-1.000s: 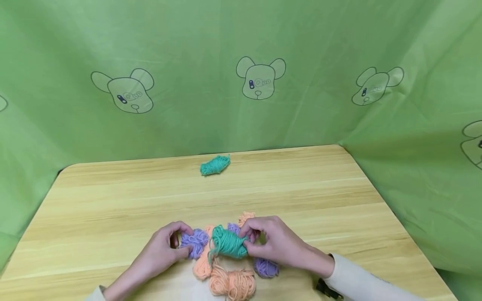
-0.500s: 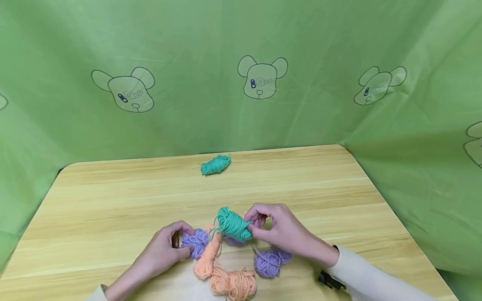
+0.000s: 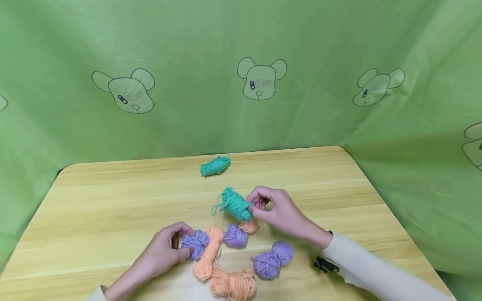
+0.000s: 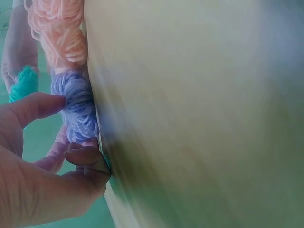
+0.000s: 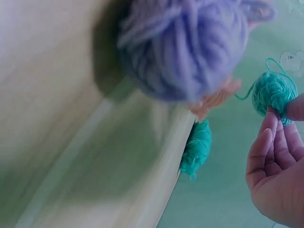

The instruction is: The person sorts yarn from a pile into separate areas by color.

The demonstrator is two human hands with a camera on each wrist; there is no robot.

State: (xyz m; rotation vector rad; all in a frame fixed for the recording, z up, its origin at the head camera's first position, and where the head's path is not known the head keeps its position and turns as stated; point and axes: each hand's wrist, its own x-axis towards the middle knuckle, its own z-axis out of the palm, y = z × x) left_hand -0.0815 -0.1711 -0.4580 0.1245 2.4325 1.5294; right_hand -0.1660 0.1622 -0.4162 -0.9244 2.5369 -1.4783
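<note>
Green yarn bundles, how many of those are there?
2. The raised green bundle is pinched in the person's right hand, above the table; the far green bundle lies near the table's back edge. I see no others.

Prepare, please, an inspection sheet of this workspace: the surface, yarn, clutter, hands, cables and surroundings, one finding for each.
Surface: light wooden table.
Yarn: raised green bundle; far green bundle near the back edge; left purple bundle, with long peach bundle beside it; front peach bundle; middle purple bundle; small peach bundle next to it; right purple yarn, one bundle or two, cannot tell.
Clutter: black item at the right sleeve, identity unclear.
Left hand: holds the left purple bundle.
Right hand: pinches the raised green bundle above the table.
Cables: nothing seen.
Surroundings: green curtain behind and at both sides, printed with animal faces.
</note>
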